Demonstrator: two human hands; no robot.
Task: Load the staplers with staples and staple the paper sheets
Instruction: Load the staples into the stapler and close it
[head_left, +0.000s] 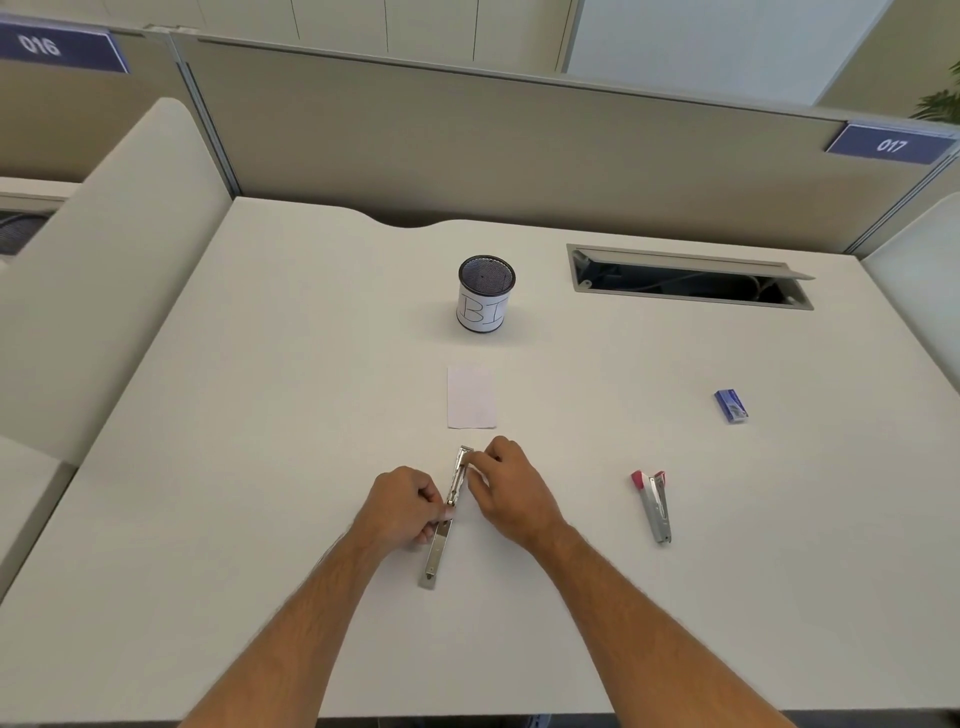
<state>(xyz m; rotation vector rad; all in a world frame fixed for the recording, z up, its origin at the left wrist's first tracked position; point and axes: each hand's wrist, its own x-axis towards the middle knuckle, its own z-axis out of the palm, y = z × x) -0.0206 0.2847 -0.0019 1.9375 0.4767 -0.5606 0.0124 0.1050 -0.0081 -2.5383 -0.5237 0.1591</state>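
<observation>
Surface: white tabletop (260, 415), filling most of the frame, bounded at the top by a beige partition (467, 130).
Item 1: metal stapler (448, 512), lower centre of the frame, swung fully open into 1 long strip lying flat on the tabletop; far end points toward the top of the frame, near end toward the bottom.
Left hand (402, 506): lower centre, just left of the open stapler; fingers curled, pinching the stapler at its middle, near the hinge.
Right hand (511, 491): lower centre, just right of the stapler; fingertips pinched together against the far half of the stapler. What the fingertips hold there is too small to tell.
Item 2: small sheet of white paper (470, 397), centre of the frame, lying flat just above the stapler's far end, not touching it.
Item 3: second stapler (653, 505), silver with red ends, right of centre, lying on the tabletop well apart from both hands.
Item 4: blue staple box (731, 406), right side of the frame, above and right of the second stapler.
Item 5: mesh pen cup (486, 293), upper centre, upright, wrapped in a white label with handwritten letters.
Fixture: open cable hatch (691, 278), upper right of the tabletop.
Signs: blue plates numbered 016 (57, 47), upper left, and 017 (891, 144), upper right.
</observation>
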